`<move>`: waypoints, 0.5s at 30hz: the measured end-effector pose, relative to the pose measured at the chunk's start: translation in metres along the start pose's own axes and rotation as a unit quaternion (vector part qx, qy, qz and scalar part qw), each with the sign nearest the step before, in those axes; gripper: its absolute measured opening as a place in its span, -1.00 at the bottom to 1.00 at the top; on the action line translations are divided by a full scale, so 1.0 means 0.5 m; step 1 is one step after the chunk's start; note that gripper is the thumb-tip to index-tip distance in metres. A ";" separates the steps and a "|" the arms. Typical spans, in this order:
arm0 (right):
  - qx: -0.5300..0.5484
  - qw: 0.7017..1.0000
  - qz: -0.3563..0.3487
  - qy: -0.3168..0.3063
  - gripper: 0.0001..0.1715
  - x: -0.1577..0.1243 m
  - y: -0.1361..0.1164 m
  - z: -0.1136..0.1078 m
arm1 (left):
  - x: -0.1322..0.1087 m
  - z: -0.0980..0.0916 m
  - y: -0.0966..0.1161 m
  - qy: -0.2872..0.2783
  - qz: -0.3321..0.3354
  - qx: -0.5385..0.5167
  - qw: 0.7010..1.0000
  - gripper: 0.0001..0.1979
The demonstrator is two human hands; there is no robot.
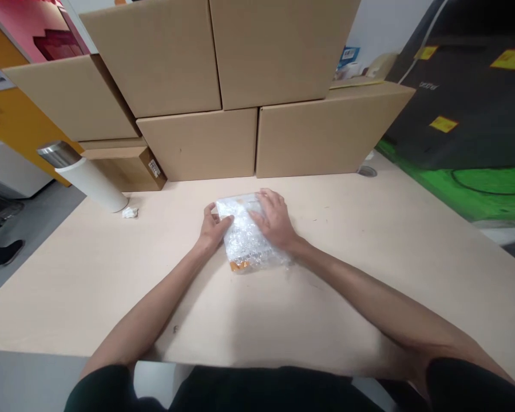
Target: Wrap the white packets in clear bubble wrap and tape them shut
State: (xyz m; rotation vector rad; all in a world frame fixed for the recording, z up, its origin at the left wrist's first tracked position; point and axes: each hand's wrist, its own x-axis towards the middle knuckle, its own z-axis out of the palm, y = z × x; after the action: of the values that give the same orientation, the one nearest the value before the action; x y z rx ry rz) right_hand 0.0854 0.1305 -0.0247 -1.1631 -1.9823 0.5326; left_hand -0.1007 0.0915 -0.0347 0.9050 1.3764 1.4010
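Steadying a bubble-wrapped package (244, 237) flat on the table (111, 286), short of the cardboard boxes (197, 146).
Step looks like smoothing the wrap; next move probably calls for controlling the loose film (278, 261) near-right. Long axis points away from wearer, far end slightly left; orange tape (240, 265) near-left. Left hand (215, 230): thumb on top, fingers curled, can't tell if pinching. Right hand (277, 222): spread on top.
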 end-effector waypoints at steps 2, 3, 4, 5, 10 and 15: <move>-0.069 0.992 -0.069 -0.082 -0.15 -0.014 0.002 0.002 | 0.009 -0.008 -0.013 -0.002 0.046 0.084 0.995 -0.10; -0.087 0.985 -0.080 -0.122 -0.09 -0.018 0.006 0.001 | 0.012 -0.012 -0.017 -0.003 0.081 0.137 0.987 -0.13; -0.098 0.979 -0.084 -0.158 -0.02 -0.022 0.011 0.001 | 0.015 -0.016 -0.019 -0.005 0.124 0.198 0.972 -0.19; -0.104 0.973 -0.086 -0.187 0.03 -0.023 0.018 -0.001 | 0.017 -0.021 -0.018 -0.010 0.173 0.263 0.949 -0.28; -0.102 0.952 -0.097 -0.272 0.28 -0.023 0.058 -0.023 | 0.020 -0.050 0.009 -0.138 0.274 0.524 0.794 -0.39; -0.095 0.937 -0.096 -0.323 0.49 -0.030 0.079 -0.053 | 0.023 -0.075 0.044 -0.258 0.189 0.583 0.747 0.29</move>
State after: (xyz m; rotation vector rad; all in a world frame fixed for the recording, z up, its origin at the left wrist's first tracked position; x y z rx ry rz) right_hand 0.1323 0.1367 -0.0406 -0.9583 -2.7305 0.6946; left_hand -0.1423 0.0928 -0.0175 2.2796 1.5936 0.2650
